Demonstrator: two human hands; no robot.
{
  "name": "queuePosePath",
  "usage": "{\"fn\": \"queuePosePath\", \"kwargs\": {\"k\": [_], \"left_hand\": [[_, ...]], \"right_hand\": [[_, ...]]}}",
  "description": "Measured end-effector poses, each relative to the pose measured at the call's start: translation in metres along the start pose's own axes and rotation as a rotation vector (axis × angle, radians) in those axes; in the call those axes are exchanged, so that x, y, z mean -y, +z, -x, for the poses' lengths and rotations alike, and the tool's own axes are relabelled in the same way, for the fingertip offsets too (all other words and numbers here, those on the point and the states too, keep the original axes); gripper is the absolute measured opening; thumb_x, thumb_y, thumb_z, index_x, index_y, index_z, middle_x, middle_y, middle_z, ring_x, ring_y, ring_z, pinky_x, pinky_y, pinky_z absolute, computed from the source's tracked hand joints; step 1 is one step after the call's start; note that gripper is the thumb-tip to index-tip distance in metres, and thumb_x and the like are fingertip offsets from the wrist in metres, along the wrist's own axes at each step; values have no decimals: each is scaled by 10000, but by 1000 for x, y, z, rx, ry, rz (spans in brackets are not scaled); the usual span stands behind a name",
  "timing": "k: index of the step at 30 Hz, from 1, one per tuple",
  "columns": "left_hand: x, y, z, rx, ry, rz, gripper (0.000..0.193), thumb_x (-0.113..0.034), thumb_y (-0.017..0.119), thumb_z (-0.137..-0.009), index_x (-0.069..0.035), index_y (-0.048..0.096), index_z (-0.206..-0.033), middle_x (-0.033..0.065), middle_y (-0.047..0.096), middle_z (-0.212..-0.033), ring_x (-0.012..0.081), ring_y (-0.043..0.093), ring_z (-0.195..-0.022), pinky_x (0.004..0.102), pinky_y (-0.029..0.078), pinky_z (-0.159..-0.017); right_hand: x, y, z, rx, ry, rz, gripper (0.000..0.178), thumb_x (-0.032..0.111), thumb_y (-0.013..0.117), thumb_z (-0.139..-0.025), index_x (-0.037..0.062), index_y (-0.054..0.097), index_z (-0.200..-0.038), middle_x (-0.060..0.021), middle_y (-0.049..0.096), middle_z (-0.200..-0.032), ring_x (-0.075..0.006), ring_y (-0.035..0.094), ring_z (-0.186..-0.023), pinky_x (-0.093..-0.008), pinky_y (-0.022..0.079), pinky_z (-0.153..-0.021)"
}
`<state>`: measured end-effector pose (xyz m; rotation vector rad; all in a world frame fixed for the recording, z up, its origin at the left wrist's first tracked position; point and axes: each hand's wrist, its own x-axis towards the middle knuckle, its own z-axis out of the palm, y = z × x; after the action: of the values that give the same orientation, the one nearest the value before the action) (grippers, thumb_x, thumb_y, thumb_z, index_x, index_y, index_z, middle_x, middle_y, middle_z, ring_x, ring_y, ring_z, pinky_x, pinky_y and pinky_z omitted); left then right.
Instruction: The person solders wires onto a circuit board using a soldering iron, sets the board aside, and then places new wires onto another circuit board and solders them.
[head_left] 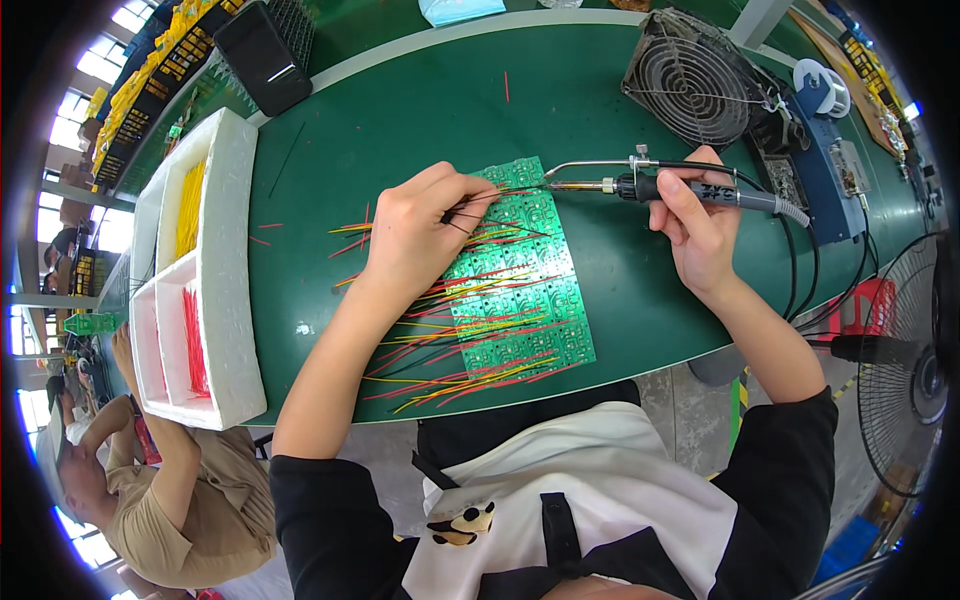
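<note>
A panel of green circuit boards [575, 300] lies on the green bench, with red, yellow and black wires [430, 345] sticking out to its left in rows. My right hand [700, 215] is closed round a soldering iron [650, 187] that has a thin metal feed tube [590, 164] fixed along it. Its tip is at the panel's upper part, close to my left fingers. Over the panel's upper left side, my left hand [425, 215] pinches black wires [462, 212], their ends at the board near the tip.
At the left stands a white foam tray [235, 340] holding yellow wires [190, 210] and red wires [193, 340]. A phone [262, 55] rests behind it. A round-grilled fan [690, 75] and a blue solder feeder [830, 150] stand back right. Another person [170, 490] sits at the left.
</note>
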<state>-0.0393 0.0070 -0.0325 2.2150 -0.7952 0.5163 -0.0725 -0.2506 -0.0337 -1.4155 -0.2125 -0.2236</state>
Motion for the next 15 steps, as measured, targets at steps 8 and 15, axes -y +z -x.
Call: {"fn": "queuePosePath", "kwargs": {"k": [8,15], "left_hand": [[0,0,-1,6,7,-7,75,-43,693,-714,-48,649,-774,53,544,-637,187,536,-512,282,431,-452],[0,1,-1,1,2,-5,71,-44,690,-717,-47,652,-777,53,549,-641,189,540,-516,283,430,-458]], "right_hand": [[0,-1,0,-8,29,11,132,111,585,-855,48,475,-817,-26,486,-615,-61,458,-472,-165,280,-391],[-4,0,-1,-46,22,-29,173,143,621,-838,55,478,-797,-49,519,-556,-24,358,-408,-173,233,-368]]}}
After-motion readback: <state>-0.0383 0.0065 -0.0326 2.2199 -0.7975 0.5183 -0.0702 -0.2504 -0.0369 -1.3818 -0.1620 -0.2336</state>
